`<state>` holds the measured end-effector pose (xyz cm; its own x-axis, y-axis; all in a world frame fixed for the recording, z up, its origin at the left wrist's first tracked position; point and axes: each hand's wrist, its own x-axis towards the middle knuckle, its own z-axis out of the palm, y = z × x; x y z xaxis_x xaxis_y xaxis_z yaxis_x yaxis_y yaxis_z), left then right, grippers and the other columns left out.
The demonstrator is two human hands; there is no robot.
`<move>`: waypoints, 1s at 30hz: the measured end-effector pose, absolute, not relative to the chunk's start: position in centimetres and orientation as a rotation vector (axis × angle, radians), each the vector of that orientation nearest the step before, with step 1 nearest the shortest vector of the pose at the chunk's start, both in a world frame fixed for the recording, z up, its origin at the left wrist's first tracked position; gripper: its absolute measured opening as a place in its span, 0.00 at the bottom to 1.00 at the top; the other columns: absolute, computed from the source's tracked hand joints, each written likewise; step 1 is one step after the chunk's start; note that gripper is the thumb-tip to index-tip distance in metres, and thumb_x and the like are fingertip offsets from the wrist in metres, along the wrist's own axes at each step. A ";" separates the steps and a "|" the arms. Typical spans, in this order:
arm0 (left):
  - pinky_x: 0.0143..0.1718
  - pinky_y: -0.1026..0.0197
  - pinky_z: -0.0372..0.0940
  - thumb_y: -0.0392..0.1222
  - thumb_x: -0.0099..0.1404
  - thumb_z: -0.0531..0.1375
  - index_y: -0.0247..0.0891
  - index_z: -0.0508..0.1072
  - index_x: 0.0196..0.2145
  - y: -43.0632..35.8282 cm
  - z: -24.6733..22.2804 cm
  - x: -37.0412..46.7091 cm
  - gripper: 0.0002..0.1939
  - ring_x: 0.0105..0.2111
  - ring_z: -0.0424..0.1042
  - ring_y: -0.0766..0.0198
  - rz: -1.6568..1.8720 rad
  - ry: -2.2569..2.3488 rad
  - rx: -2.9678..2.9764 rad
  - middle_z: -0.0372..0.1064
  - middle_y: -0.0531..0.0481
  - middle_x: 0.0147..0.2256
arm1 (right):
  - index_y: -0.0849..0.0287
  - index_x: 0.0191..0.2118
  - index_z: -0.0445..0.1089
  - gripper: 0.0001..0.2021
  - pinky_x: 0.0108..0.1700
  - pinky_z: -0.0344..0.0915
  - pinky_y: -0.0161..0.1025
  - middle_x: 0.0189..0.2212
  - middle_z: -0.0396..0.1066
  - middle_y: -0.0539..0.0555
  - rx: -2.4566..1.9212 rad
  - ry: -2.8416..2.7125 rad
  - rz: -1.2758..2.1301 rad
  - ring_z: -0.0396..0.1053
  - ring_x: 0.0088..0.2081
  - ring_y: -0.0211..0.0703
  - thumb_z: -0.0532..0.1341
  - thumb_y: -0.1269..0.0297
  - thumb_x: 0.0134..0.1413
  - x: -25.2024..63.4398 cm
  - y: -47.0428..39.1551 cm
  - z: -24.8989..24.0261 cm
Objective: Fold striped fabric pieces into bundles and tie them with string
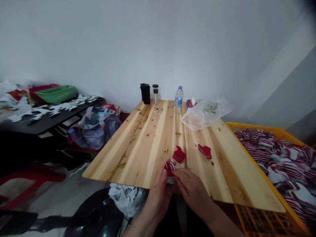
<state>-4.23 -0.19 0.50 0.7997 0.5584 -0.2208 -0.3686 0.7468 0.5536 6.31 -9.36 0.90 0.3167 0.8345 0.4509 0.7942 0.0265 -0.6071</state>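
At the table's near edge, my left hand (159, 189) grips a small red-and-white striped cutout (169, 167) between thumb and fingers. My right hand (191, 187) pinches the same piece at its right side, fingertips close together. Whether a thread is between those fingertips is too small to tell. Just beyond the hands lies a red cutout (179, 154) with thin white edges, apart from them. Farther right is another red cutout (204, 151), with a thin pale loop of string (198, 142) at its upper left.
On the wooden table (138, 148) stand a black tumbler (145, 94), a clear cup (155, 95), a water bottle (179, 97) and a plastic bag (195, 117) of cords. Right, a yellow crate (269, 126) holds many striped pieces. Left are a grey bag (95, 128) and red stool (34, 176).
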 end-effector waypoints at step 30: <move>0.59 0.53 0.60 0.48 0.68 0.57 0.40 0.69 0.56 0.1 0.6 -3.4 0.21 0.59 0.63 0.53 0.493 0.359 0.480 0.68 0.43 0.55 | 0.59 0.49 0.67 0.11 0.54 0.68 0.48 0.47 0.70 0.59 -1.810 -1.604 -0.087 0.67 0.52 0.49 0.58 0.69 0.62 6.7 -8.9 2.1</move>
